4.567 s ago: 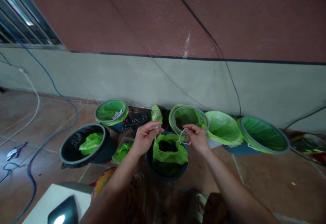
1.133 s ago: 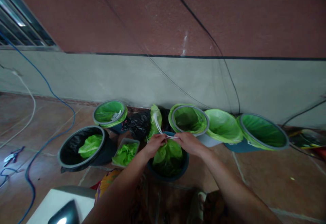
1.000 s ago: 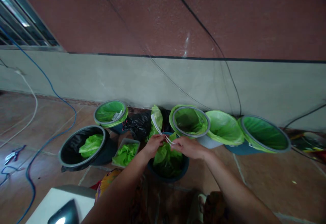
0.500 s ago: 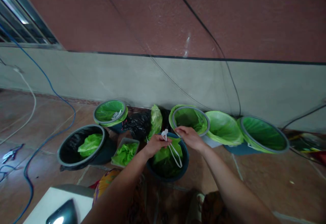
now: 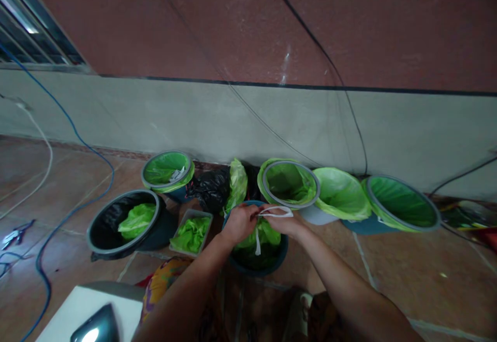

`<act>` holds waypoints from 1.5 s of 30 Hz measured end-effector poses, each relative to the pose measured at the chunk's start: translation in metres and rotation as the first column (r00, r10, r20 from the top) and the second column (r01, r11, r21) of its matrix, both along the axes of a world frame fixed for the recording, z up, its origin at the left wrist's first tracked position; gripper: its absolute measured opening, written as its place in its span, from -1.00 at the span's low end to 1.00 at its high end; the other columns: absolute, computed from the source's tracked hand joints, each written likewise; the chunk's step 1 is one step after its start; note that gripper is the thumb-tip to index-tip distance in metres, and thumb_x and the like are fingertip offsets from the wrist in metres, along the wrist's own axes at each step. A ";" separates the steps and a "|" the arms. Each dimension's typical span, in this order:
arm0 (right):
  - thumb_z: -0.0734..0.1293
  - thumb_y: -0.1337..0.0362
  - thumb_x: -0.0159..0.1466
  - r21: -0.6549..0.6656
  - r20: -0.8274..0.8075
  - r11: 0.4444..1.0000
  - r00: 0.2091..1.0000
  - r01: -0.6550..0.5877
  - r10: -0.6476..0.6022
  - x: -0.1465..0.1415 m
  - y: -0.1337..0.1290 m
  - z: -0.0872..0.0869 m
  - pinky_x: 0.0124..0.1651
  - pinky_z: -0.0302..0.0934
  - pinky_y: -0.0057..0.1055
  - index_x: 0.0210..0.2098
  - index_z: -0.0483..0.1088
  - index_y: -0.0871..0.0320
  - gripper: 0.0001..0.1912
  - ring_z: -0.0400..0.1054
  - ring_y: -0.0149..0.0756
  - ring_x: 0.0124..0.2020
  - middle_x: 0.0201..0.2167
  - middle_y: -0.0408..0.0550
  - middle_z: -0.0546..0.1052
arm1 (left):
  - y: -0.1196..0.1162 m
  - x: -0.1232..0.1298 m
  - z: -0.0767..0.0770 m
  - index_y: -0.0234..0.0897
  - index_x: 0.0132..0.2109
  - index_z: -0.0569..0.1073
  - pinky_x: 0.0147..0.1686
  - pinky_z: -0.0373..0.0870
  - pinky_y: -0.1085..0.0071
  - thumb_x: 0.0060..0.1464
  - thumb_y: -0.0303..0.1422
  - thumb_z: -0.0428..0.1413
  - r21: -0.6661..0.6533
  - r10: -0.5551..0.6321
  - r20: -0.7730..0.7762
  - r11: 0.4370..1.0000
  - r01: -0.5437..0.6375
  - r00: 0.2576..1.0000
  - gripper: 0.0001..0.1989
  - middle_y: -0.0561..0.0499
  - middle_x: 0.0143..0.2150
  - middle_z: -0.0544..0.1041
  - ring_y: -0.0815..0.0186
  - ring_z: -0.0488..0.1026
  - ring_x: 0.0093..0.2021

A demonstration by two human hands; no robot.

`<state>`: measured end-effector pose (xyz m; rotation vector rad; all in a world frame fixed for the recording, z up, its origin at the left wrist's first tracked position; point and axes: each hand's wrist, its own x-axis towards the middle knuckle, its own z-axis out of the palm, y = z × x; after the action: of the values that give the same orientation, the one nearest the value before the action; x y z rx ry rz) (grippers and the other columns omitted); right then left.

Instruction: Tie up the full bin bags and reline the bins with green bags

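Since half a second ago the two hands have been drawn together over the blue bin (image 5: 272,264), and the white drawstring (image 5: 276,212), which then hung in a loop down into the bag, is now stretched in a flat loop between them, with one loose end left dangling over the green plastic. The left hand (image 5: 239,223) is closed on the near end of the drawstring at the gathered mouth of the green bag (image 5: 264,232), fingers curled and pinched on it. The right hand (image 5: 286,223) is likewise closed on the other end, thumb and fingers pressed together around the string; how tightly it is held cannot be told through the blur. The green bag is seated inside the blue bin, which is stood on the tiled floor (image 5: 407,280) directly in front of the person, between a small grey tray (image 5: 193,231) of green bags on the left and a tilted green-lined bin (image 5: 289,182) just behind on the right. A black-lined bin (image 5: 124,223) holding a crumpled green bag is seen further left, and a black bag (image 5: 209,189) is lying against the wall (image 5: 155,119) behind. Two more green-lined bins are ranged along the wall to the right, and a blue cable (image 5: 77,197) is trailed across the floor at the left.
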<state>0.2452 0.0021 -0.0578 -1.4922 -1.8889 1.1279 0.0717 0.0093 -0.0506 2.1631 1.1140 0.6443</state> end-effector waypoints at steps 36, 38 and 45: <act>0.21 0.33 0.23 0.328 0.693 0.943 0.692 -0.052 -0.202 0.001 -0.014 0.042 -0.08 0.10 -0.24 -0.31 0.41 0.17 -0.85 0.30 -0.10 -0.11 -0.24 0.08 0.50 | -0.005 0.005 -0.008 -0.28 -0.44 0.51 -0.29 0.27 0.41 0.02 -0.30 0.12 -0.204 0.129 0.385 0.978 -0.052 0.914 -0.83 -0.06 -0.42 0.50 0.28 0.39 -0.36; 0.18 0.35 0.24 0.332 0.677 0.943 0.694 0.010 -0.246 0.006 -0.010 0.041 -0.07 0.13 -0.25 -0.29 0.42 0.20 -0.82 0.34 -0.10 -0.13 -0.22 0.13 0.51 | -0.005 0.004 -0.009 -0.29 -0.46 0.50 -0.32 0.25 0.43 0.00 -0.30 0.13 -0.238 0.170 0.396 0.968 -0.078 0.902 -0.83 -0.04 -0.44 0.48 0.30 0.37 -0.39; 0.07 0.27 0.35 -0.133 0.154 0.931 0.936 0.339 -0.318 0.030 0.001 0.038 -0.35 0.26 -0.42 -0.08 0.39 0.20 -0.68 0.40 -0.35 -0.48 -0.39 -0.01 0.56 | -0.004 0.004 -0.016 -0.29 -0.52 0.44 -0.43 0.18 0.45 -0.01 -0.26 0.15 -0.387 0.308 0.323 0.906 -0.172 0.895 -0.78 0.05 -0.55 0.41 0.38 0.29 -0.50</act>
<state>0.2752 0.0029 -0.0198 -1.9284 -1.5754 1.0616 0.0754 0.0055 -0.0662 1.5282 1.1899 0.8611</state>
